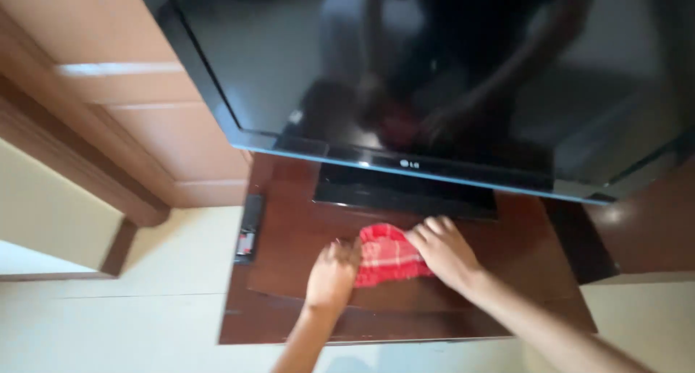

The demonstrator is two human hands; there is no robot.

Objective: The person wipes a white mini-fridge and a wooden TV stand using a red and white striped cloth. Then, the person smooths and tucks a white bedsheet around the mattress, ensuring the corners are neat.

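Gripping red checked cloth (387, 256) with both hands, left hand (331, 275) and right hand (443, 251) closed on its edges, on dark brown stand (289, 228), black television (434, 76) above, remote (250, 228) left, cream floor (145, 300), wooden door (145, 90)

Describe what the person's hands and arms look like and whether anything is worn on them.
Both hands, the left hand and the right hand, are bare: no gloves, and no rings or watch that I can make out. The forearms show no sleeves up to the picture's lower edge. The view is slightly blurred, so fine details may be missed.
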